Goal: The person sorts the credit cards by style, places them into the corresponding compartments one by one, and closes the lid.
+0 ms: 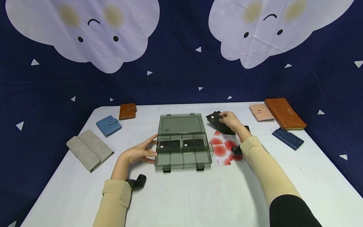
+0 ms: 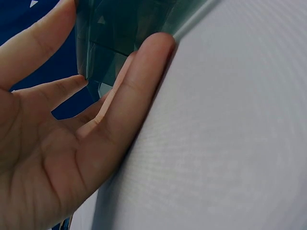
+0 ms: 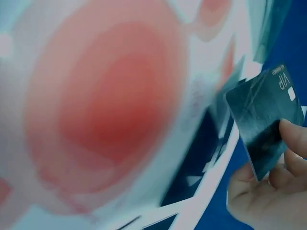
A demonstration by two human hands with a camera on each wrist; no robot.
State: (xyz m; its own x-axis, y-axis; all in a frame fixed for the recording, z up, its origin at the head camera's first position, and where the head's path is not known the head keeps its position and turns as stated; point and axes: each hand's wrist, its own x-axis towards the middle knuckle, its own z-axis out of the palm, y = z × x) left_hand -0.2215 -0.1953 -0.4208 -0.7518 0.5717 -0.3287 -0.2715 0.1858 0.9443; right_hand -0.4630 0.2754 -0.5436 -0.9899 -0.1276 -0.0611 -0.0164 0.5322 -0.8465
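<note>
A smoky clear plastic box [image 1: 182,159] lies open on the white table [image 1: 184,195], lid back, with two black cards [image 1: 181,144] in its rear compartments. My left hand [image 1: 140,152] rests with straight fingers against the box's left wall; in the left wrist view the fingertips [image 2: 156,45] touch the box [image 2: 120,28]. My right hand [image 1: 231,121] pinches black cards [image 1: 216,119] just above the table, right of the lid. The right wrist view shows a black card [image 3: 266,120] marked VIP between thumb and fingers. White cards with red dots [image 1: 222,149] lie under the right forearm.
Wallets ring the table: grey [image 1: 89,149], blue [image 1: 108,125] and brown [image 1: 127,111] on the left; pink [image 1: 261,112], long brown [image 1: 284,113] and navy [image 1: 287,138] on the right. A dark blue cloud-print cloth hangs behind.
</note>
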